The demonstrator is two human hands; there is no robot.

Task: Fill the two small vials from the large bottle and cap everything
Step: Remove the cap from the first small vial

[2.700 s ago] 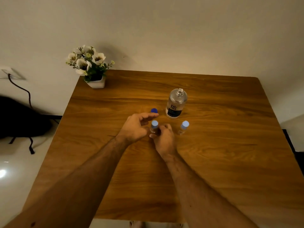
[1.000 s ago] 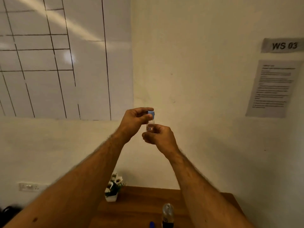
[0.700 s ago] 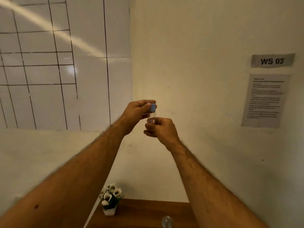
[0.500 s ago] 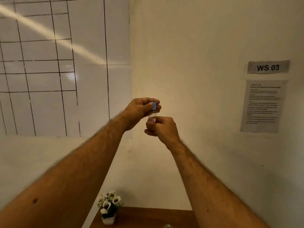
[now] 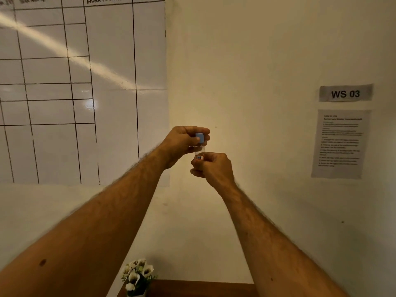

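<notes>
Above table (image 5: 203,288) — right hand (image 5: 214,168) grips vial (image 5: 200,151) | left hand (image 5: 184,142) pinches cap (image 5: 200,138)

Small clear vial (image 5: 200,152) w/ red-edged label, light-blue cap (image 5: 200,138) on top, upright, held mid-air.

Head view faces the wall (image 5: 257,61) (tilted up).

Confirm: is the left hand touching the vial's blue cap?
Touching. The head view shows the left hand pinching the blue cap on the vial held by the right hand.
</notes>
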